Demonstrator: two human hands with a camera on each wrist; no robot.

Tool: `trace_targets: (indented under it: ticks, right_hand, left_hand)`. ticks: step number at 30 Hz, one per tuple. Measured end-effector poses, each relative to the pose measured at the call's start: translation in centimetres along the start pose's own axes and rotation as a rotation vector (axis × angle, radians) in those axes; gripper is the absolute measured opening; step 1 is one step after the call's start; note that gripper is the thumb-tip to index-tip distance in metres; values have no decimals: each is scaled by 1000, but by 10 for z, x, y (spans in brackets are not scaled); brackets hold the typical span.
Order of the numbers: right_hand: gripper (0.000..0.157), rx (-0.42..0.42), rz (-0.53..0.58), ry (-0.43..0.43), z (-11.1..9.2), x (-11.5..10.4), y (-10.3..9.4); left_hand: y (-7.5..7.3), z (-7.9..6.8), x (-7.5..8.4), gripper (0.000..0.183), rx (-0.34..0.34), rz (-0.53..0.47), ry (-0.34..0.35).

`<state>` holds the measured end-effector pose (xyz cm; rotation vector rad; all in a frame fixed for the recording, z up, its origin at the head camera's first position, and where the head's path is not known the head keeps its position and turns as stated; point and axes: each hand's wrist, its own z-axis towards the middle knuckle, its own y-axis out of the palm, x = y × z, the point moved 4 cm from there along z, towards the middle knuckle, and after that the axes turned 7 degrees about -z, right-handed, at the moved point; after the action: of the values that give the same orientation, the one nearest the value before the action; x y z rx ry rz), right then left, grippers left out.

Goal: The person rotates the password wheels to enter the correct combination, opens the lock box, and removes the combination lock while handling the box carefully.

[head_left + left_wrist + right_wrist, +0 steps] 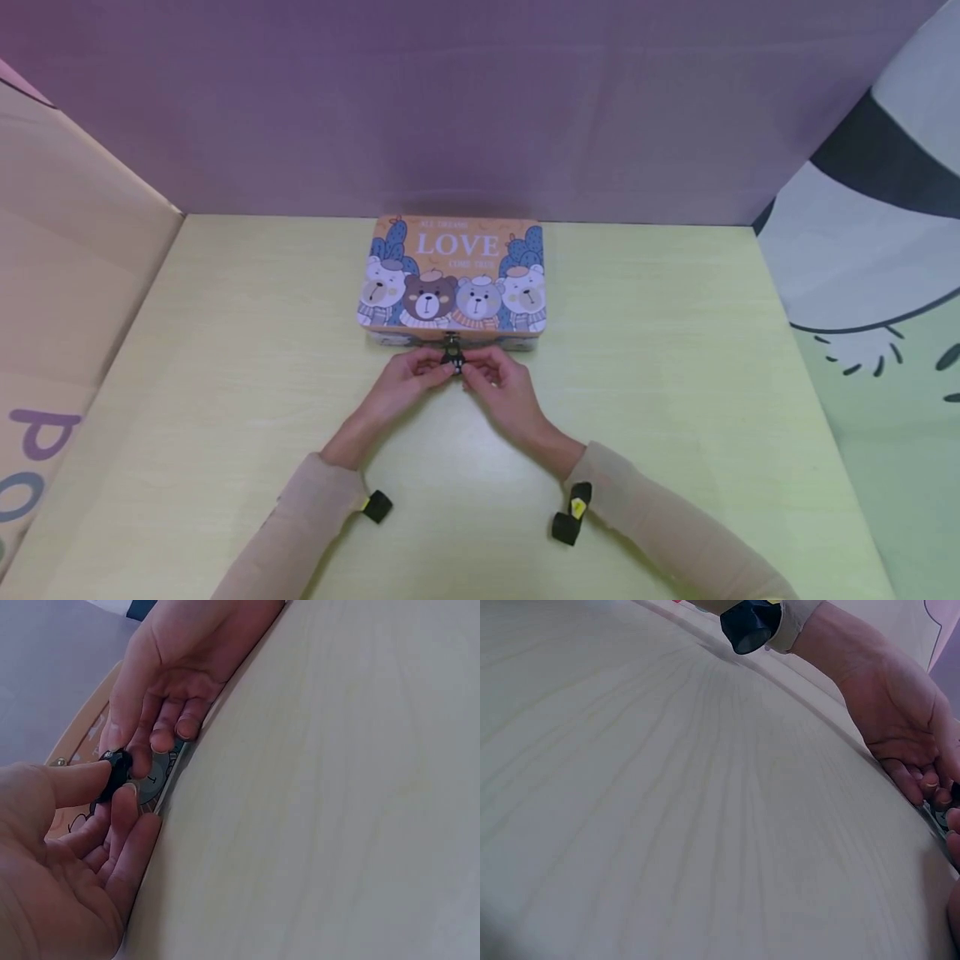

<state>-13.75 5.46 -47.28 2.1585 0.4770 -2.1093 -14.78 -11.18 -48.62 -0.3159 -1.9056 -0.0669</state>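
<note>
A rectangular tin box (459, 275) with bears and the word LOVE on its lid stands with its lid down. At its front latch hangs a small black padlock (453, 358) with white marks like digits. My left hand (405, 383) pinches the padlock from the left, thumb toward me. From the other side my right hand (508, 392) pinches it too. In the left wrist view the black padlock (115, 774) sits between both hands' fingertips. The right wrist view shows mostly my left hand (896, 712); the padlock is largely cut off at the edge.
The pale wooden table (675, 375) extends around the box. Behind the box rises a purple backdrop (480, 108), close to its back edge. Printed panels stand at both sides. A small black camera (377, 506) is strapped to the left wrist, another (567, 527) to the right.
</note>
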Motion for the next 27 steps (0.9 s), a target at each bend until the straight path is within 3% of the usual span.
trace_targets:
  ticks: [6,13,27]
  right_hand:
    - [19,3,-3,5,0,0,0]
    - [21,17,10,-12,7,30,2]
    - [19,24,12,-49,7,30,2]
  left_hand:
    - [0,0,0,29,-23,-14,13]
    - [-1,2,-4,29,-37,-26,17]
    - [0,1,-2,29,-34,-33,27]
